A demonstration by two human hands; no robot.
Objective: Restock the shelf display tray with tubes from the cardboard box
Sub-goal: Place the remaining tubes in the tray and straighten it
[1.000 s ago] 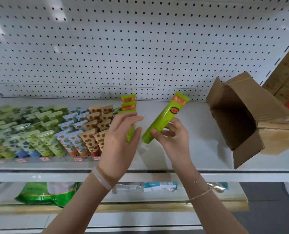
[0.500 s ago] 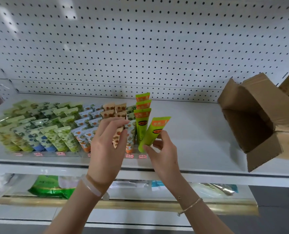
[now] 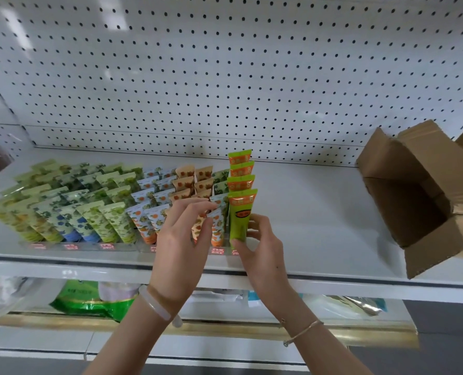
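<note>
The right hand (image 3: 261,249) has the green tube (image 3: 239,219), its grip pinched around the cap end with the thumb in front and the fingers wrapped behind. The tube stands almost upright, long axis vertical, orange crimped end on top. It sits directly above the grip, at the front of the rightmost lane of the display tray (image 3: 132,246), in line with three matching tubes (image 3: 240,170) stacked behind it. Whether its base has reached the tray floor cannot be told, because the thumb covers it. The likely next move is a short straight push down, then letting go. The left hand (image 3: 181,244) is just beside it with fingers loosely curved and nothing held, up against the neighbouring tubes (image 3: 217,226). The cardboard box (image 3: 425,185) lies on its side well off to the right on the shelf (image 3: 319,212), so the right hand is the nearer one for the next reach.
</note>
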